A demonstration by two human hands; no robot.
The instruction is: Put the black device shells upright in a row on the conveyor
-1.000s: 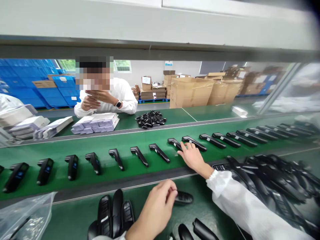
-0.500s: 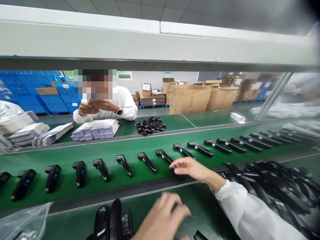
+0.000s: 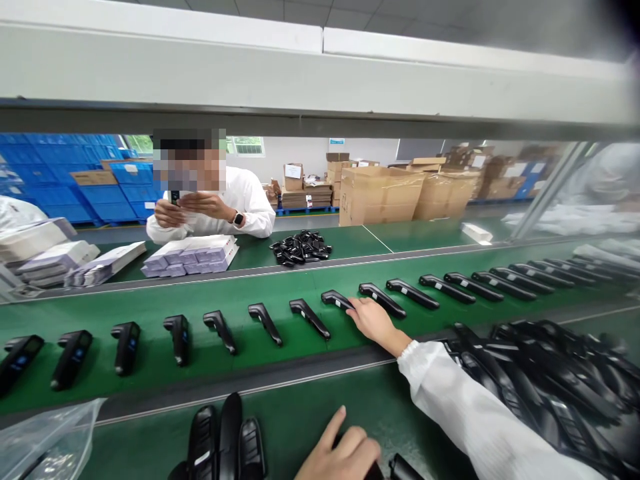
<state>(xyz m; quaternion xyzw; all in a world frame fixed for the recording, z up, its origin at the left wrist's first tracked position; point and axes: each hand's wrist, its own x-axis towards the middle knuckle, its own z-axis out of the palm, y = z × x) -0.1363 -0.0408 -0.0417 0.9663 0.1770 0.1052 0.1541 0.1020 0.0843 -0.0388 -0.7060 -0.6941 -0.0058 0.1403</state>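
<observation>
A row of black handheld devices with bent heads lies on the green belt point(image 3: 280, 360); several at the left show small lit blue screens. My right hand point(image 3: 375, 321) reaches over the belt with its fingers closed around the lower part of one black handheld device point(image 3: 336, 299), hiding its end. Near the bottom edge is my left hand point(image 3: 345, 448), index finger stretched out and the other fingers curled over a black object, mostly hidden. Just right of it lies another black piece point(image 3: 404, 468), cut off by the frame.
Black devices point(image 3: 560, 373) lie heaped at right. Several black parts point(image 3: 229, 433) stand left of my left hand, beside a clear plastic bag point(image 3: 50, 440). Across the belt, a person in white point(image 3: 245, 200) holds a device behind white boxes point(image 3: 193, 253) and a black pile point(image 3: 301, 248). A beam point(image 3: 300, 73) spans overhead.
The row of devices has shifted to the right. My right hand has moved slightly up and right along the belt. My left hand has dropped lower, with fingers now curled over a black object.
</observation>
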